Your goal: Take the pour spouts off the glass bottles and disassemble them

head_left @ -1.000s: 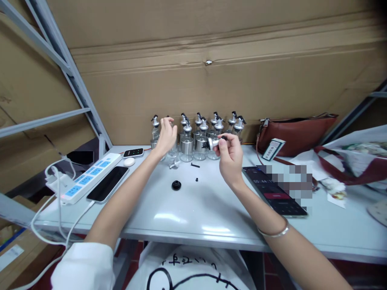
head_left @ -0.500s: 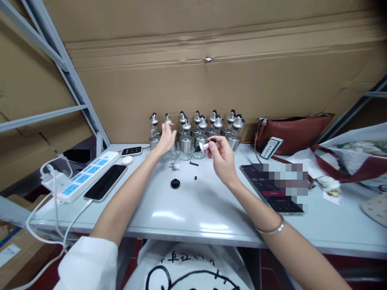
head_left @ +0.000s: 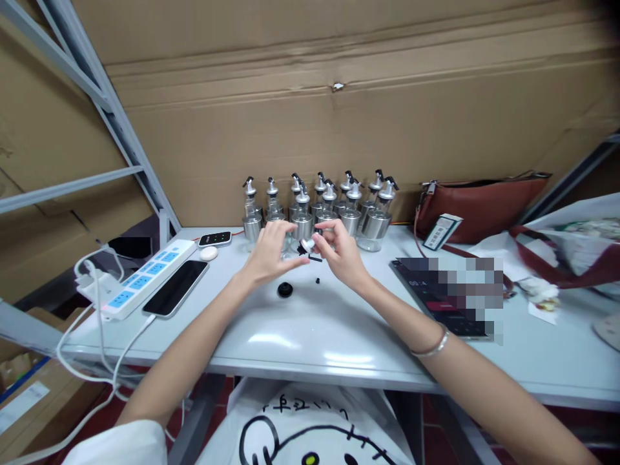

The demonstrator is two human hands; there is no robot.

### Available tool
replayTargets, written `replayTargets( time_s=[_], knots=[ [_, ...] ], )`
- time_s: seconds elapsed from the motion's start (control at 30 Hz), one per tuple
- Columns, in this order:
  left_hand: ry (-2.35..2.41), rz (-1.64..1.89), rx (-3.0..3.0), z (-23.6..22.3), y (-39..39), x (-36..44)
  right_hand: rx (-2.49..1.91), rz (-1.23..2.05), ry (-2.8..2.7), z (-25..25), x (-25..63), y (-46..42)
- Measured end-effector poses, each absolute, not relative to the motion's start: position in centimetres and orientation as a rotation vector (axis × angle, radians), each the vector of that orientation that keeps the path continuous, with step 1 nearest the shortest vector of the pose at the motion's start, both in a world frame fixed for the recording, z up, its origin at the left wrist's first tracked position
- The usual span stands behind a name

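My right hand (head_left: 339,253) pinches a bottle pourer top (head_left: 308,245), silver with black parts, between thumb and fingertips. Close by on its left is my left hand (head_left: 272,255), fingers and thumb spread apart with nothing visible between them. On the table below lie a round black stopper (head_left: 285,290), a tiny black plug (head_left: 318,281) and a thin black strip (head_left: 316,259). Behind both hands stand several glass bottles with steel sleeves (head_left: 376,225), fitted with silver and black pourers. My hands cover the lower parts of some bottles.
On the left are a power strip (head_left: 150,274), a phone (head_left: 177,289), a small display device (head_left: 215,239) and a white round case (head_left: 208,254). A larger phone (head_left: 426,303), a brown bag (head_left: 479,206) and a boxed carton (head_left: 442,231) are on the right. Cardboard (head_left: 290,123) walls the back.
My left hand has drawn back from the bottles toward my right hand. My right hand has shifted slightly left with the pourer top, which is turned differently. The small silver piece on the table is now hidden.
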State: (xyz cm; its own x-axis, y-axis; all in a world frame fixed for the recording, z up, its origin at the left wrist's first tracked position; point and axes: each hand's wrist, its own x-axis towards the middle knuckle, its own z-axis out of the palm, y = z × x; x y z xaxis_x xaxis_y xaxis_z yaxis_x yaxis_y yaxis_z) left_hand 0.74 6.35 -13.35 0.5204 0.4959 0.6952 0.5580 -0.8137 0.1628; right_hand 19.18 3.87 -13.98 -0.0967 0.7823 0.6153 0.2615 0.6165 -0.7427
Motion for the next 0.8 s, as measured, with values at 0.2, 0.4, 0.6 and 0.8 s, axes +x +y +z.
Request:
replayTargets(
  time_s=[0.2,0.4,0.6,0.8],
  knots=[
    [-0.821,-1.006,-2.600,-15.0,4.8,1.3,-0.863,0.460,-1.758,-15.0,19.2,2.9],
    [-0.749,-0.987,-2.551,-15.0,4.7,1.5,-0.773,0.082,-1.984,-14.5,20.2,2.6],
    [-0.675,-0.989,-2.610,-15.2,4.8,1.3,-0.688,-0.287,-2.052,-14.2,21.0,3.1],
    [-0.708,-0.985,-2.690,-14.9,5.2,1.0,-0.708,-0.414,-2.090,-14.6,20.8,3.7]
  ],
)
